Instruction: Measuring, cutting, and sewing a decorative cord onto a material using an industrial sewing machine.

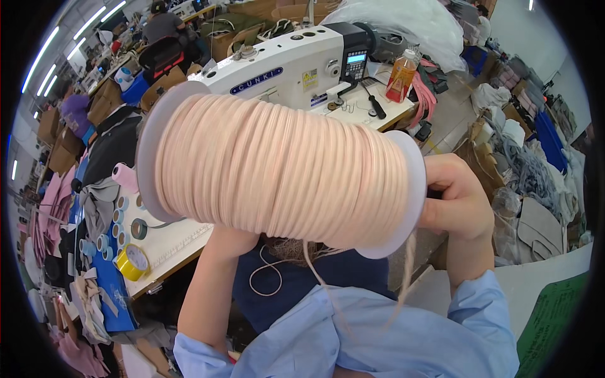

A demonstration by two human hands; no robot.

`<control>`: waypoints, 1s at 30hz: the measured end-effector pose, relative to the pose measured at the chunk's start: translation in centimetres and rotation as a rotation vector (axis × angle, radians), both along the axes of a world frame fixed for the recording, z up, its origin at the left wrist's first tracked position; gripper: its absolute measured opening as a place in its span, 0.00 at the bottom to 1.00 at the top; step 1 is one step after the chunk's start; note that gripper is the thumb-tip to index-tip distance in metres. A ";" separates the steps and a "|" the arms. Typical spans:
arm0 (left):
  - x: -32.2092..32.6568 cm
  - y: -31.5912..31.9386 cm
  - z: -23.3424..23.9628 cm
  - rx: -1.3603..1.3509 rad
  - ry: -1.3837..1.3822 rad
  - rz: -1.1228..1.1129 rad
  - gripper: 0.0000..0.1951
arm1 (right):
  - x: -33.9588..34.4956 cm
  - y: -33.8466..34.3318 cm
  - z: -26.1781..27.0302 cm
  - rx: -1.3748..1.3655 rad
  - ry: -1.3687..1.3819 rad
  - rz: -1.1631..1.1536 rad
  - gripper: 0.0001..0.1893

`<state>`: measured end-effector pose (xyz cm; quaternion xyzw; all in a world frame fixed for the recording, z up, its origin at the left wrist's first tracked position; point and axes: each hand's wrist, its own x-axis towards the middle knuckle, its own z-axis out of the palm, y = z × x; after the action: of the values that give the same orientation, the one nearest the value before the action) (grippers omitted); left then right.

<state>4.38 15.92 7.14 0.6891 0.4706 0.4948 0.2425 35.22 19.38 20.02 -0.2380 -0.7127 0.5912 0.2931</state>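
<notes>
A large spool of pale peach cord (283,170) with white plastic flanges fills the middle of the view, tilted with its left end higher. Against its right flange, my right hand (453,198) has its fingers curled and thumb pressed close, holding the spool. My left hand (238,241) reaches behind the spool from below; its fingers are hidden, so its grip cannot be seen. Loose strands of cord (309,260) hang beneath the spool, one forming a loop over dark blue fabric (312,283) at my lap. A thicker strand (409,264) dangles below the right flange.
Behind the spool stands a white industrial sewing machine (283,61) with a control panel. A screwdriver (376,106) and an orange drink bottle (401,75) are to its right. Yellow tape (132,262), small thread spools (118,216) and a pink cone (125,177) lie left.
</notes>
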 end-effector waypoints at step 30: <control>1.4 -2.4 1.7 -0.006 0.290 0.079 0.17 | 2.3 0.6 -1.0 -0.004 0.097 -0.066 0.16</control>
<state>5.79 13.51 8.82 0.7336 0.5289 0.3977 0.1544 37.55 20.03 19.00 -0.2330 -0.6882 0.5936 0.3461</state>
